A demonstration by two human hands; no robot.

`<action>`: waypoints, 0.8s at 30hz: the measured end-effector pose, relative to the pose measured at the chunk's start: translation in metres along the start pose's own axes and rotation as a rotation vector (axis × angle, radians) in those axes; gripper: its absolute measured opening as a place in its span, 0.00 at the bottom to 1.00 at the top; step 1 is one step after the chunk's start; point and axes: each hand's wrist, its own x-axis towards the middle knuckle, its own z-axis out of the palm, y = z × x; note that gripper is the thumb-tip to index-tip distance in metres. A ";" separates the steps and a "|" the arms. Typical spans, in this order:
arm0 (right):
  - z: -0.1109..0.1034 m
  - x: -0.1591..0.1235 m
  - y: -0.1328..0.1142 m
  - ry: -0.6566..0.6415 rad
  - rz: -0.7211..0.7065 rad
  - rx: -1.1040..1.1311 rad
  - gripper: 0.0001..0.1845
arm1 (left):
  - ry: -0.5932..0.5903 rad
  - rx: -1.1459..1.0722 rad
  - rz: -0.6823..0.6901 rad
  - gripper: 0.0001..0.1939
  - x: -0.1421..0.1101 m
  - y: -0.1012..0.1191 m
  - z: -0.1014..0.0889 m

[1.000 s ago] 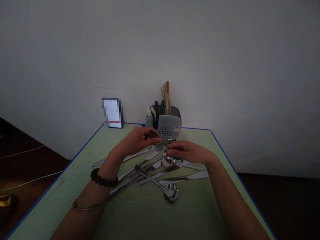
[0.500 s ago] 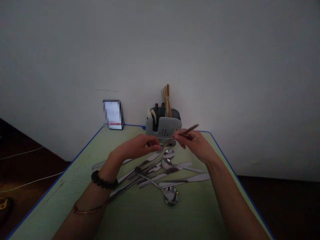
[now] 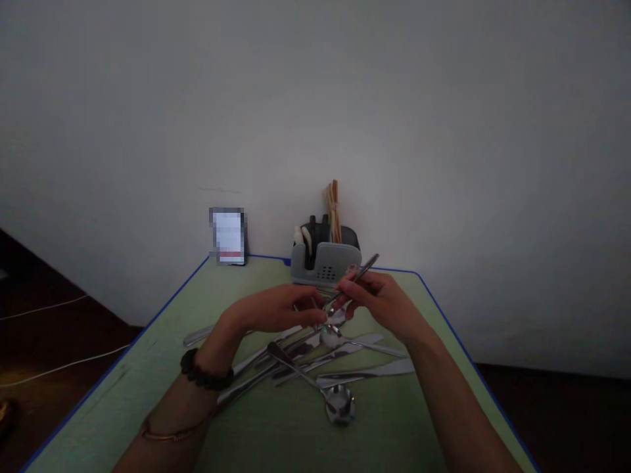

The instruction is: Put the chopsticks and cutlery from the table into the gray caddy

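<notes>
My right hand point(image 3: 382, 302) is closed on the handle of a steel spoon point(image 3: 357, 276), whose handle points up and right and whose bowl dips toward the pile. My left hand point(image 3: 276, 309) is pinched at that spoon's bowl end, fingertips close to my right hand's. Below both hands lies a heap of steel cutlery point(image 3: 305, 351) on the green table point(image 3: 148, 368), with several knives and spoons crossing each other. One spoon point(image 3: 338, 402) lies nearest me, bowl toward me.
A grey cutlery holder point(image 3: 325, 259) with chopsticks point(image 3: 332, 210) stands at the table's far edge against the white wall. A small upright card point(image 3: 228, 236) stands to its left. The table has a blue rim point(image 3: 444, 312); dark floor and white cables lie left.
My right hand lifted a spoon from the pile, raised it toward the holder, then brought it back down to my left hand's fingertips. The camera tilted up slightly.
</notes>
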 end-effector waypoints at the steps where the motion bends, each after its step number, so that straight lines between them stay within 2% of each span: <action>1: 0.001 0.001 -0.001 0.033 0.000 -0.021 0.17 | 0.004 0.015 -0.002 0.16 0.000 0.002 0.000; 4: 0.004 0.001 -0.005 0.088 -0.007 -0.085 0.15 | -0.022 0.010 0.001 0.12 0.000 0.010 0.001; 7: 0.003 -0.002 -0.012 0.108 -0.039 -0.105 0.15 | -0.008 -0.057 -0.003 0.13 0.000 0.012 0.000; 10: -0.003 -0.006 -0.019 0.156 -0.081 -0.066 0.15 | 0.018 -0.100 -0.023 0.16 -0.002 0.008 -0.003; 14: -0.014 -0.009 -0.023 0.213 -0.090 -0.098 0.15 | 0.085 -0.008 -0.032 0.16 -0.005 -0.001 -0.008; 16: -0.018 -0.010 -0.023 0.190 -0.079 -0.146 0.15 | 0.098 0.013 -0.040 0.16 -0.005 -0.005 -0.010; 21: -0.019 -0.011 -0.018 0.022 -0.039 -0.327 0.14 | 0.129 0.084 -0.080 0.14 -0.006 -0.012 -0.010; 24: -0.017 -0.011 -0.019 0.027 -0.073 -0.405 0.15 | 0.154 0.123 -0.080 0.14 -0.006 -0.013 -0.011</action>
